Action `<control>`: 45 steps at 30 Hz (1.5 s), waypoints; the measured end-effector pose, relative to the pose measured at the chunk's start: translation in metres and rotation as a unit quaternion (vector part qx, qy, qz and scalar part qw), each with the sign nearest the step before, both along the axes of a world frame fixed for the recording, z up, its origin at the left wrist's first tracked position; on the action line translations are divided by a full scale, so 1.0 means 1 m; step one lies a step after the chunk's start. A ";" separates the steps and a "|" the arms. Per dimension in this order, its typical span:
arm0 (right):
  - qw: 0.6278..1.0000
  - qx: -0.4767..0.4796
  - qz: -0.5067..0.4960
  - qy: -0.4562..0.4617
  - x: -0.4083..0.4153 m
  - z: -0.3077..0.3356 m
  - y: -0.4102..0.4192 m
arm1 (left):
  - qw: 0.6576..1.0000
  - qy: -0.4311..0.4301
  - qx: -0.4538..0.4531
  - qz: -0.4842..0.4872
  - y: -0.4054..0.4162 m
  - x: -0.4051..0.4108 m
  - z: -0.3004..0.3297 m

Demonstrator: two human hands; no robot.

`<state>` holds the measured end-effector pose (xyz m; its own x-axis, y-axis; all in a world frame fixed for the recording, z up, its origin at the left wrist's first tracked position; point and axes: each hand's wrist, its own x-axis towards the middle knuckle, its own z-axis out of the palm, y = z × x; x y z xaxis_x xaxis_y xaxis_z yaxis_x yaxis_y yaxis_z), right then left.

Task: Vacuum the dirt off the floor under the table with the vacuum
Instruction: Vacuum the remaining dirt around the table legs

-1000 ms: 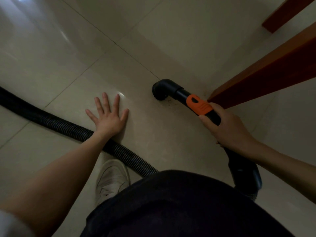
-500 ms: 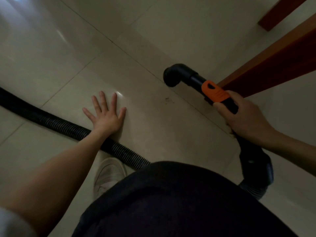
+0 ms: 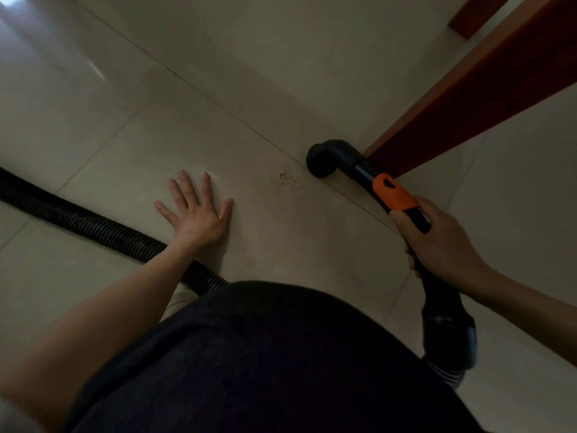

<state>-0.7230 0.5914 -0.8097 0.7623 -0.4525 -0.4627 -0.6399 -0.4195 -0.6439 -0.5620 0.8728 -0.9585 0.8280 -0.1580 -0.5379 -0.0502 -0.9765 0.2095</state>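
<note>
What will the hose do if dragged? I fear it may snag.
The hose is ribbed and lies in a curve across the floor, so it is probably floppy and will trail. It runs under the left forearm, so it could catch there.

Right hand (image 3: 437,242) grips vacuum wand (image 3: 365,170); nozzle beside dirt (image 3: 285,179); left hand (image 3: 196,214) flat on floor (image 3: 281,73).

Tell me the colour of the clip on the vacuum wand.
Orange clip, on the black wand; head view.
</note>
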 end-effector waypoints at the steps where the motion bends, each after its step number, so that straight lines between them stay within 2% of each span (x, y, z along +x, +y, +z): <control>1: 1.000 0.003 -0.001 -0.001 -0.001 -0.001 0.000 | 1.000 0.001 0.002 -0.001 0.001 0.000 0.000; 11: 0.999 0.003 0.040 -0.013 -0.005 -0.006 0.019 | 1.000 -0.004 0.008 -0.006 -0.001 -0.002 0.001; 15: 0.998 -0.013 0.055 -0.019 -0.005 -0.005 0.019 | 1.000 -0.009 -0.016 -0.005 0.002 -0.001 0.001; 20: 0.992 -0.043 0.122 -0.011 0.009 -0.009 0.033 | 0.994 -0.096 -0.054 0.006 0.027 0.006 0.015; 25: 0.967 -0.099 0.233 -0.010 0.039 -0.015 0.055 | 0.984 -0.174 -0.016 0.028 0.067 0.017 0.015; 30: 0.942 -0.109 0.317 -0.028 0.062 -0.017 0.070 | 0.964 -0.221 -0.093 0.118 0.104 0.023 0.014; 36: 0.898 -0.119 0.422 -0.042 0.067 -0.014 0.096 | 0.959 -0.264 -0.025 0.102 0.137 0.015 0.010; 40: 0.863 -0.170 0.473 -0.048 0.088 -0.014 0.114 | 0.966 -0.231 0.018 0.114 0.145 0.013 0.010; 45: 0.860 -0.202 0.461 -0.086 0.119 -0.019 0.124 | 0.969 -0.217 0.021 0.119 0.153 0.006 0.012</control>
